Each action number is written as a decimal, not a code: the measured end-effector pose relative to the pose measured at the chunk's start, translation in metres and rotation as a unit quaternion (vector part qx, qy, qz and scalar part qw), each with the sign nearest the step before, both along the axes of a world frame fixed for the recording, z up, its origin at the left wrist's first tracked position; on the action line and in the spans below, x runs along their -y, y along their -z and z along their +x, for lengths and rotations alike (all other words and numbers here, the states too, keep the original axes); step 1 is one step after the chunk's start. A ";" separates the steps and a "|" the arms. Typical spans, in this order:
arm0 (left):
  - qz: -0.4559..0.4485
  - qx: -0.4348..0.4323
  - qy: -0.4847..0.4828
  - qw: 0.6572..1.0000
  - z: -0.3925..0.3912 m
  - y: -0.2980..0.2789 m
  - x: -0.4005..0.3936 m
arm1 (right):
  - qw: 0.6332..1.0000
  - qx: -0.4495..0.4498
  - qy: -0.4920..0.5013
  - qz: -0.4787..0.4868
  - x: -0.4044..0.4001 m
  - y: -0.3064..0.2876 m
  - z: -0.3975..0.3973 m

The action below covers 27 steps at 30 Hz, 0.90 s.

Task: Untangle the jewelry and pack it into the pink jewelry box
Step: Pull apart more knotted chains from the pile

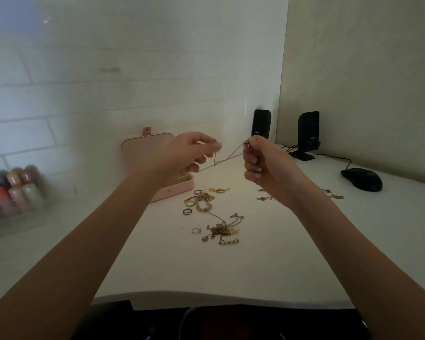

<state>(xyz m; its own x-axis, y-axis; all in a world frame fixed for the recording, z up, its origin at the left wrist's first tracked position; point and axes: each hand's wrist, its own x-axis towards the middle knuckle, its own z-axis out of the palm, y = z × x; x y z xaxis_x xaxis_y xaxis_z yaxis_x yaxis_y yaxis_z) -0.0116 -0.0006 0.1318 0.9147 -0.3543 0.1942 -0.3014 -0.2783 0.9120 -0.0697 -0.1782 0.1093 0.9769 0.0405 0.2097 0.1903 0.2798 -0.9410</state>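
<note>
Chain (231, 157) pinched between both hands

Dim corner of pale walls (353, 57), white brick-patterned at left, above a white desk (206, 271).

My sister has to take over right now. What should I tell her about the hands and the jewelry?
Left hand: raised above the table, pinching one end of a thin chain.
Right hand: pinching the other end, so the chain hangs between both hands, with a knot near the left one.
Pink jewelry box: open at the back of the white table, behind the left hand; its inside is mostly hidden.
Loose rings and a bead bracelet lie in front of the box.
Tangled clump of chains lies nearer the person.
Done: one chain pulled free.
Left: undo its knot, untangle the clump, pack everything.
</note>
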 end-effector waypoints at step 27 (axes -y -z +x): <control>-0.098 0.112 0.069 0.986 -0.035 0.015 0.019 | 0.948 0.070 0.017 -0.309 0.020 -0.011 -0.010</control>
